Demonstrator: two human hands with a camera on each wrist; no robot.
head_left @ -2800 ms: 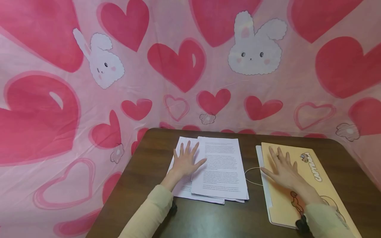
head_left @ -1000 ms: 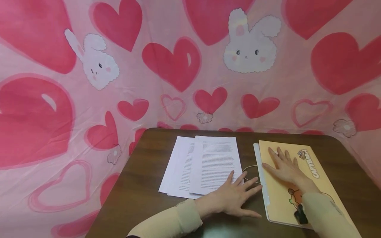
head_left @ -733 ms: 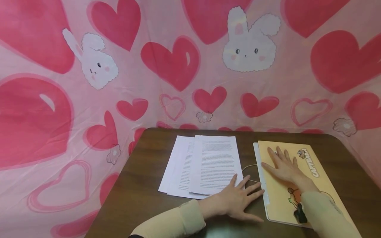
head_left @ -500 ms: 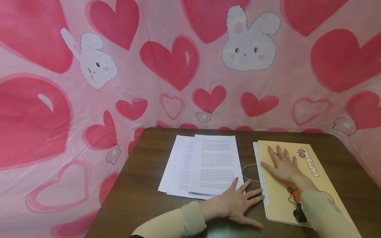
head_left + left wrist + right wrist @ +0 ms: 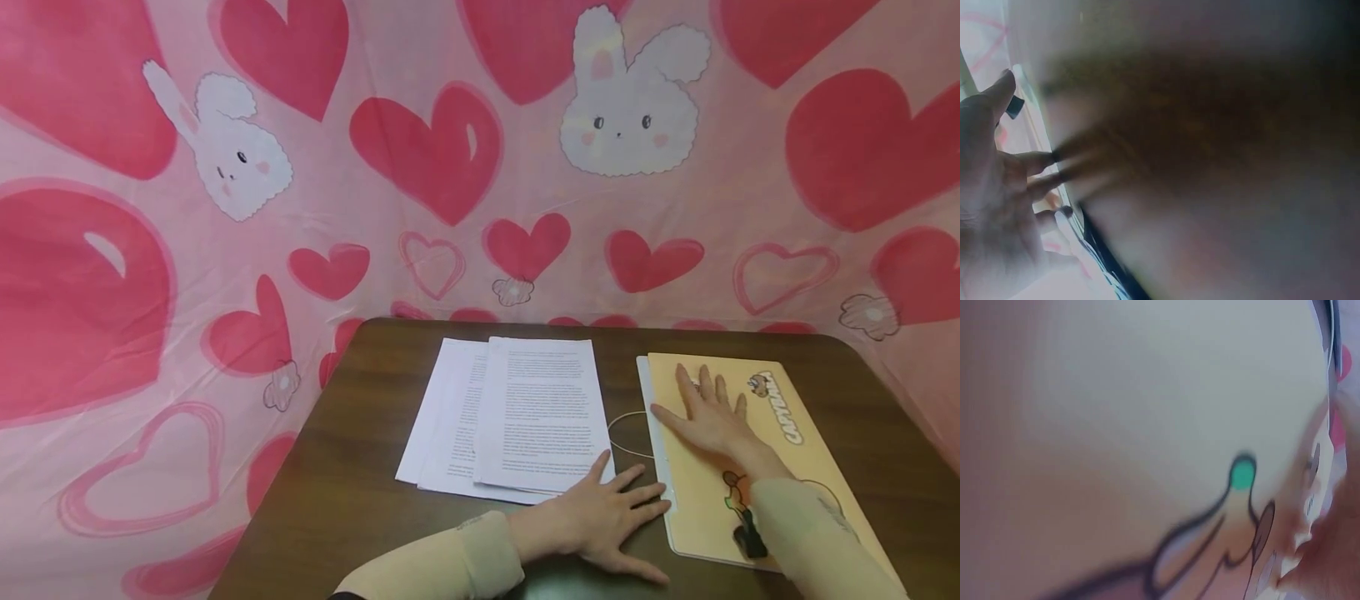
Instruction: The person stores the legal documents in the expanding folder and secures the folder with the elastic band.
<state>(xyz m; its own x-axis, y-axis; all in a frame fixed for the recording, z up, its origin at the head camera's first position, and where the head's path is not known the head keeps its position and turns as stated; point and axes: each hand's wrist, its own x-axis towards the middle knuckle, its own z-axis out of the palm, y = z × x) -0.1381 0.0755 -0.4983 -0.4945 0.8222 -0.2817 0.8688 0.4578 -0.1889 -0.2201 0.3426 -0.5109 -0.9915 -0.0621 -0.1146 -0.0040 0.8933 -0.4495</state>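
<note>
A yellow folder (image 5: 750, 508) with a cartoon capybara print lies at the right of the table. My right hand (image 5: 716, 421) rests palm down on it, fingers spread. To its left, white printed sheets (image 5: 543, 417) lie in two overlapping stacks. My left hand (image 5: 600, 517) is spread at their lower right corner, its little finger over the paper's edge. Its other fingertips reach toward the folder's left edge; whether they touch it I cannot tell. The left wrist view shows blurred fingers (image 5: 1038, 186) above the dark tabletop. Folder artwork fills the right wrist view.
A thin pale cord (image 5: 626, 437) loops out from the folder's left side toward the sheets. The brown table (image 5: 337, 433) has rounded far corners. Behind it hangs a pink cloth (image 5: 420, 50) with hearts and rabbits.
My left hand has gone from the left sheets to the papers' lower right corner, by the folder. The lower sheets now stick out further left. My right hand has stayed on the folder.
</note>
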